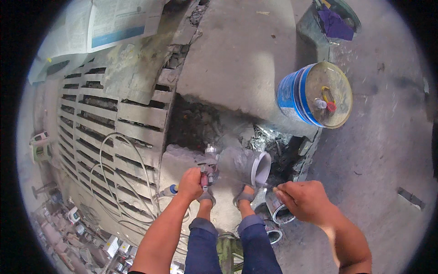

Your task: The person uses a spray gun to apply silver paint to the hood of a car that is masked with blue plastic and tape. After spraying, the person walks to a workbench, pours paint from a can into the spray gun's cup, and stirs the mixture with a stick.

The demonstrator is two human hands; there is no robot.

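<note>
My left hand is wrapped around the handle of a spray gun. An air hose with a blue coupling runs near that wrist. In front of the gun, a pale grey cylinder lies sideways, its white open end facing right. Just right of that opening, my right hand is closed. A thin dark line runs from its fingertips toward the cylinder, too small to identify. Below it, dark hollow cylinders with open, shiny rims stand by my feet.
A blue bucket with a tan lid stands right, small items on top. A dark bin holds a purple cloth. Slatted grating covers the left floor, beside a rough-edged pit. Various containers crowd the lower left.
</note>
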